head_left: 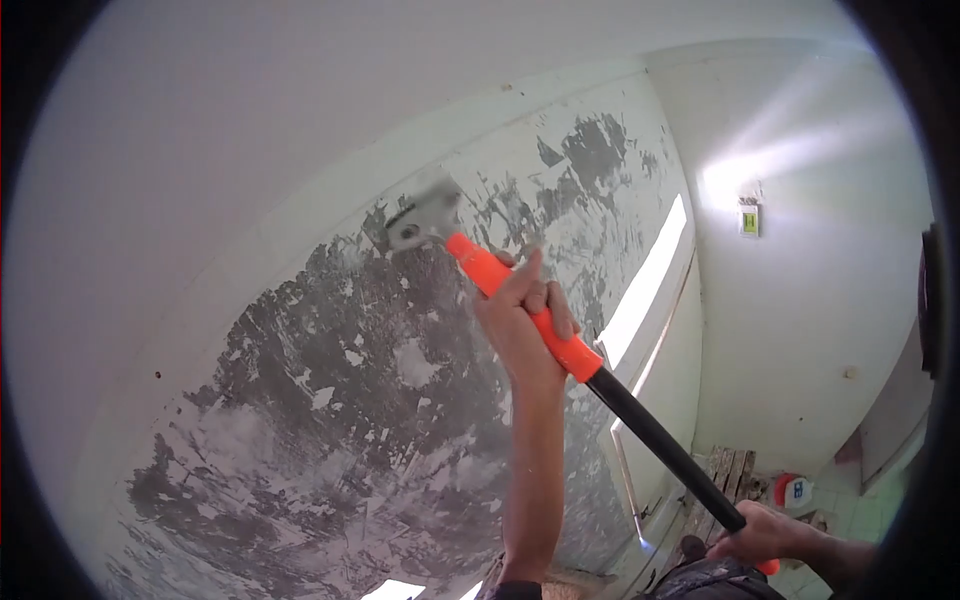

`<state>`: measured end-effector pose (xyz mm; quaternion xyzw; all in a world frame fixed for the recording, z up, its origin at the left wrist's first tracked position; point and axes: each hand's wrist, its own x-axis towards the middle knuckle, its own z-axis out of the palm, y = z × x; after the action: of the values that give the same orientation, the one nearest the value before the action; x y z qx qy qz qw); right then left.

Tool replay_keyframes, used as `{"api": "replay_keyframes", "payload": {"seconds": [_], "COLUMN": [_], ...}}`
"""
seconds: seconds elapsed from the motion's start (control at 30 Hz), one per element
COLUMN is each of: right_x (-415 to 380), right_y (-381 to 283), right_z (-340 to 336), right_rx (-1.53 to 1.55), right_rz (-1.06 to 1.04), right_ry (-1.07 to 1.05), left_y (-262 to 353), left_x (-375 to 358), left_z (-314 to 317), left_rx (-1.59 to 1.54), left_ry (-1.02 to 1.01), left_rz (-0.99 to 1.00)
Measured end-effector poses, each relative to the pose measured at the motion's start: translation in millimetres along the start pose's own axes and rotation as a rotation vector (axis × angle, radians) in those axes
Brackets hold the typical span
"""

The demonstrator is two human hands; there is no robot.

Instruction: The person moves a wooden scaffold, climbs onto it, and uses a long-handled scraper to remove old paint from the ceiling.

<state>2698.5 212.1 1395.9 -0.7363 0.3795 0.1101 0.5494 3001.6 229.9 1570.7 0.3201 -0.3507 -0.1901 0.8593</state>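
Note:
A long scraper (524, 308) with an orange front grip and a black shaft slants across the view. Its metal head (422, 218), somewhat blurred, is at the patchy wall (390, 370), where pale coating gives way to bare grey. My left hand (530, 320) is wrapped around the orange grip just below the head, one finger pointing up along it. Lower right, my right hand (755, 532) is closed round the shaft near its rear end, where a bit of orange shows beneath the hand.
A bright window strip (648, 285) lies right of the patchy area. On the far wall is a small white and green box (749, 218) beside a glare. Below stand wooden planks (722, 478) and a red and white container (797, 491). A dark object (932, 300) edges the right.

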Motion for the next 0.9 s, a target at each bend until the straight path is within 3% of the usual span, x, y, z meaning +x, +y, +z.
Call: {"api": "replay_keyframes", "payload": {"seconds": [0.17,0.27,0.33,0.4,0.47,0.53,0.6,0.67,0.73,0.9], "right_x": [8,4,1,10,10,2,16,23,29,27], "right_y": [-21,4,-20,-24,-12,-12,-17,-34,-19,-29], "right_z": [-5,-1,-2,2,9,10,11,8,19,16], "right_rx": [0.168,-0.119,0.033,0.193,0.138,0.081,0.042,0.188,0.191,0.18], "right_rz": [0.053,-0.095,-0.01,0.082,0.042,-0.232,-0.129,0.019,-0.073,-0.031], "right_ry": [0.001,0.085,0.013,0.076,0.042,0.129,0.083,0.028,0.086,-0.093], "left_y": [-5,-2,-5,-3,-3,-5,-9,-6,-4,-9], "left_x": [18,16,17,24,0,6,20,23,24,6], "left_z": [11,6,7,14,0,-1,-5,1,5,-7], "left_rx": [-0.019,0.002,0.034,0.032,-0.001,-0.042,0.05,0.058,0.055,0.069], "left_ry": [-0.009,-0.013,-0.009,-0.021,0.001,-0.001,-0.035,-0.003,0.002,0.05], "left_rz": [0.003,0.028,-0.001,0.016,0.016,0.015,0.046,0.025,0.035,-0.034]}}
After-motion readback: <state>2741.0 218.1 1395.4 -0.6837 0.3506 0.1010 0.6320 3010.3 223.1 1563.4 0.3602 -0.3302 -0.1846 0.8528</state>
